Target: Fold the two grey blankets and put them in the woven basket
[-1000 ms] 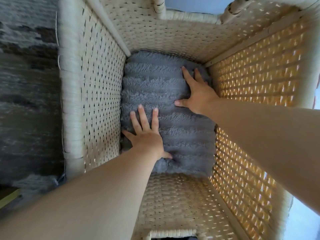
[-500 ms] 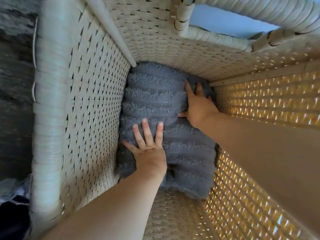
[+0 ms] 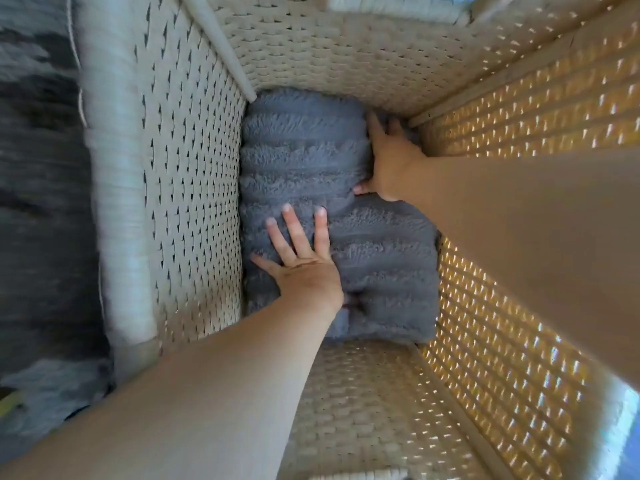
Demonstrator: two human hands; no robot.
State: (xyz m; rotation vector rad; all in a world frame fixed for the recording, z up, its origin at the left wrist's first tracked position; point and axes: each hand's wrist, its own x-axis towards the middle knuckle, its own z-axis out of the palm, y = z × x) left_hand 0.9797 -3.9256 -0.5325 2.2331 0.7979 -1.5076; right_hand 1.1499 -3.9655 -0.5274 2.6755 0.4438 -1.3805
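Woven basket (image 3: 194,168): pale wicker, deep, with sunlight glowing through its 3 o'clock wall.
Grey blanket (image 3: 301,150): folded ribbed plush, lying on the basket floor.
Left hand (image 3: 304,268): fingers straight and spread, palm pressed flat on the blanket's 7 o'clock part, gripping nothing.
Right hand (image 3: 391,168): flat with straight fingers, pressing the blanket's 2 o'clock edge beside the corner.
Dark rug (image 3: 41,202): outside the basket, at 9 o'clock.

Bare left hand (image 3: 304,271), short rounded fingernails (image 3: 286,208), bare right hand (image 3: 391,164), left forearm (image 3: 207,393) and right forearm (image 3: 519,220) both uncovered to the frame edges
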